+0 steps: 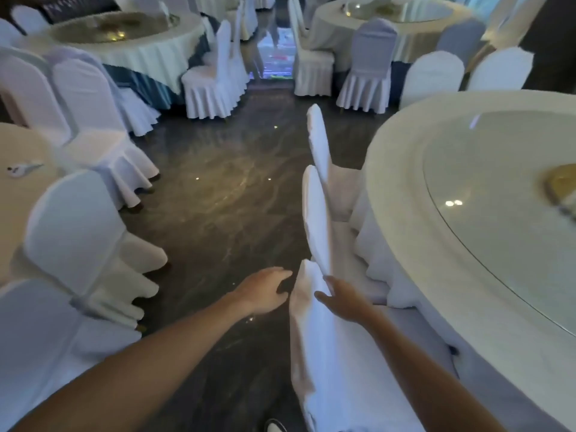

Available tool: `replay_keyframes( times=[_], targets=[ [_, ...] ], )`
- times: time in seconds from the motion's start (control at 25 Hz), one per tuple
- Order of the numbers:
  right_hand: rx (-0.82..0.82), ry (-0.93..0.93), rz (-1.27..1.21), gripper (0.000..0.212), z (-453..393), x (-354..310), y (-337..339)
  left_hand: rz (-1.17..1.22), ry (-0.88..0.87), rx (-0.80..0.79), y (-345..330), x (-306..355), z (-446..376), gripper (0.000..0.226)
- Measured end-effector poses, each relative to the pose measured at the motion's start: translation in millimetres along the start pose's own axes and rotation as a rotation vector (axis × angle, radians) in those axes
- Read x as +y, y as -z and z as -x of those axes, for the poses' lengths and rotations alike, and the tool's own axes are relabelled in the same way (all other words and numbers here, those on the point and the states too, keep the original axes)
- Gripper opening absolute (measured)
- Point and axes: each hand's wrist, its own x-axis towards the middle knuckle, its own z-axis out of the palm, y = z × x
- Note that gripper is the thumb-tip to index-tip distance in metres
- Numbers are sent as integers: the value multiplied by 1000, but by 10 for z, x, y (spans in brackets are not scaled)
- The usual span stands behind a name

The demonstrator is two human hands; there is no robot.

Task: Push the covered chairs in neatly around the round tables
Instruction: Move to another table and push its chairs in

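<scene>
Your left hand (265,289) curls its fingers against the outer side of the nearest covered chair (314,335) back, and your right hand (343,302) lies flat and open on its table side, gripping nothing. This chair stands beside the round tabletop (402,194). The two chairs ahead (318,213) look tucked in; chairs on the left (78,226) appear unfinished.

Head view looks down, close over hands (305,294)

White-covered chairs (314,332) (three), tucked beside round table (402,194)
</scene>
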Motion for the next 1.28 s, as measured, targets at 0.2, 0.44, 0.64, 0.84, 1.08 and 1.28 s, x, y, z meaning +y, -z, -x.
replay_keyframes(
  times=[0.2, 0.44, 0.64, 0.84, 1.08, 1.28],
  targets=[
    [96, -182, -199, 71, -358, -277, -30, -57, -167, -94, 327, -348, -786, 62],
    [105, -470, -345, 93, -881, -650, -180, -91, -424, -139, 848, -822, -1798, 65],
    [254, -749, -211, 60, -1009, -1093, -388, -181, -649, -161, 1185, -1155, -2393, 72],
    [321, -986, -28, 21, -1011, -1221, -460, -403, -873, -92, 1133, -1116, -3092, 87],
    [275, -1116, 4, 24, -1374, -1091, -382, -662, -1032, -61, 1047, -836, -3983, 59],
    [271, -1196, 13, 25, -1433, -1089, -367, -580, -1157, -186, 1056, -739, -4382, 31]
  ],
)
